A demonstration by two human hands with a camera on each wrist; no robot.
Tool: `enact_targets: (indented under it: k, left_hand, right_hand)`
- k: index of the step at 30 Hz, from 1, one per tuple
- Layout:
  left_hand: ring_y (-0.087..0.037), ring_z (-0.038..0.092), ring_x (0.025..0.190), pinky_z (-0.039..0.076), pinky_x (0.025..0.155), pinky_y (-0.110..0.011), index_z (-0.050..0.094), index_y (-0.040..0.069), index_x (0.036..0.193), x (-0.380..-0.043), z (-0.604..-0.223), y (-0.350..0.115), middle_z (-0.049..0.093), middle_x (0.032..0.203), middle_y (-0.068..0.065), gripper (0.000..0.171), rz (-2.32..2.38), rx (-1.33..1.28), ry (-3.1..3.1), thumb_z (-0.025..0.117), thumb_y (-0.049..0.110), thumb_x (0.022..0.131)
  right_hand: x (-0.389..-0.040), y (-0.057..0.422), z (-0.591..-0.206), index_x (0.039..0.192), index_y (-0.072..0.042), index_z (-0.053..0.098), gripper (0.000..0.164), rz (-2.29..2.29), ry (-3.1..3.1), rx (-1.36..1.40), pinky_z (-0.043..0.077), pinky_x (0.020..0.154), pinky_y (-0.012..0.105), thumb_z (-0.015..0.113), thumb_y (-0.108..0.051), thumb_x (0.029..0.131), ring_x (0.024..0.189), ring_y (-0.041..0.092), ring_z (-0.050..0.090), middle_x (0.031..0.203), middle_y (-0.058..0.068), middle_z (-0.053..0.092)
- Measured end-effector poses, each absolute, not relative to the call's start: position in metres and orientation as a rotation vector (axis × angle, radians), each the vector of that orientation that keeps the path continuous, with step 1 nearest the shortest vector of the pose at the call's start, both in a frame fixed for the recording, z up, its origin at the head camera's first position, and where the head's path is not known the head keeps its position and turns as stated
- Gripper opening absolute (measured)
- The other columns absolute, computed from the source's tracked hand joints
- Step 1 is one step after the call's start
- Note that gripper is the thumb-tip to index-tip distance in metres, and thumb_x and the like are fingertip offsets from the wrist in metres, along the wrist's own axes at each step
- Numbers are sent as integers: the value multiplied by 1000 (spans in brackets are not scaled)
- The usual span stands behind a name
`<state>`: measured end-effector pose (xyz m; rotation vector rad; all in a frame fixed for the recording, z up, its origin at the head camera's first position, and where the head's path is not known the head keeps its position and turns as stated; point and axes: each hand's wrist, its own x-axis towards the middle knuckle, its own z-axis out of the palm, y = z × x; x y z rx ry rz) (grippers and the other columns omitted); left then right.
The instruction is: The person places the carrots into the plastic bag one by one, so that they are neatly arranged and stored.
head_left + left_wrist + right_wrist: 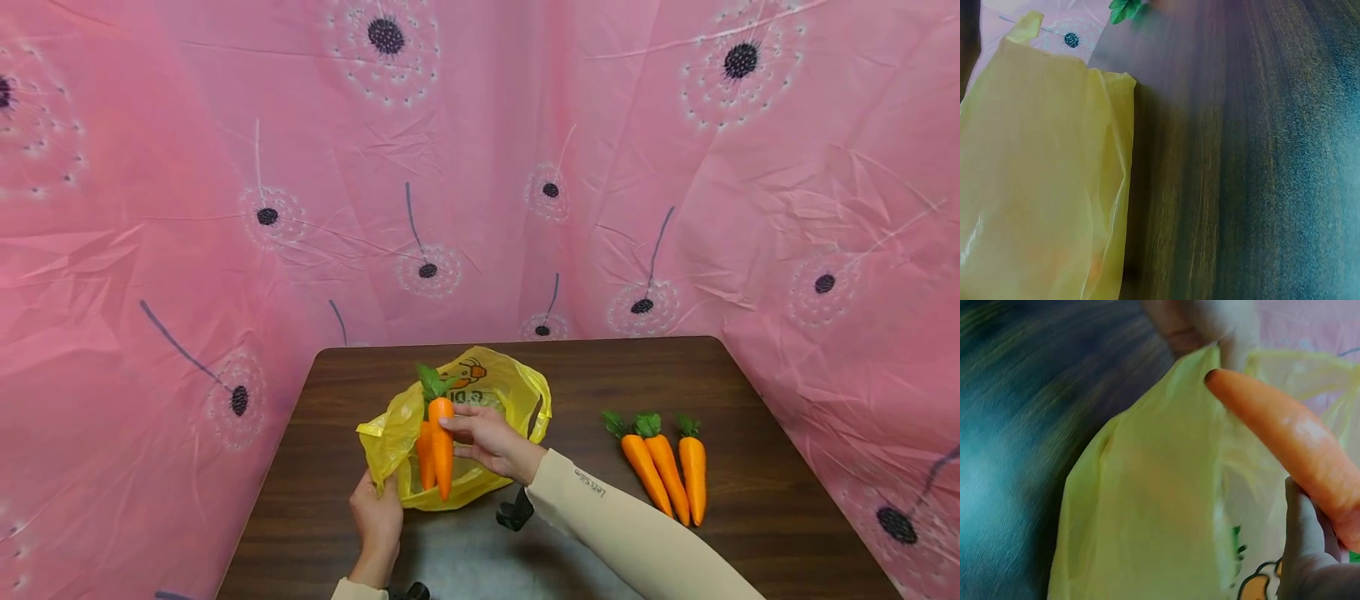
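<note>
My right hand point(491, 442) grips a carrot point(441, 450) with a green leafy top, tip pointing down, over the mouth of a yellow plastic bag point(517, 392). In the right wrist view the carrot point(1291, 425) slants past the bag's edge, with the thumb against it. Another carrot point(425, 457) shows just behind it at the bag's opening. My left hand point(377, 515) pinches the near left rim of the bag and holds it up. The bag point(1041, 175) fills the left side of the left wrist view, hiding its contents.
Three carrots point(663, 475) with leafy tops lie side by side on the right of the dark wooden table point(600, 375). Pink flowered cloth point(480, 167) hangs behind and along both sides of the table.
</note>
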<state>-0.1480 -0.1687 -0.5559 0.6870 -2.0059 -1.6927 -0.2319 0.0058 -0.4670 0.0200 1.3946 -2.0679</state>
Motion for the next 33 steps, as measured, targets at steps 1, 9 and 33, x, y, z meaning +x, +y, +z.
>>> enact_targets:
  k: [1,9,33]
  left_hand:
    - [-34,65,101,50,71,-15,67,-10,117,-148,-556,-169,70,112,-25,24,-1696,693,-2005,63,-7,94]
    - [-35,65,102,50,72,-15,67,-11,118,-150,-558,-169,69,112,-26,24,-1739,694,-1974,62,-8,94]
    - [-34,65,104,56,84,-38,67,-8,119,-151,-559,-165,70,113,-23,28,-1724,706,-1978,64,-10,91]
  right_hand:
    - [-234,6,-470,144,4,49,49,-2064,1402,31,51,97,51,64,-12,100,119,33,62,129,18,63]
    - [-244,4,-493,143,3,52,47,-2030,1472,106,48,100,52,65,-9,99,114,30,65,129,18,63]
    - [-276,-29,-513,144,8,46,50,-2004,1614,390,49,100,50,62,-9,100,111,35,63,121,23,64]
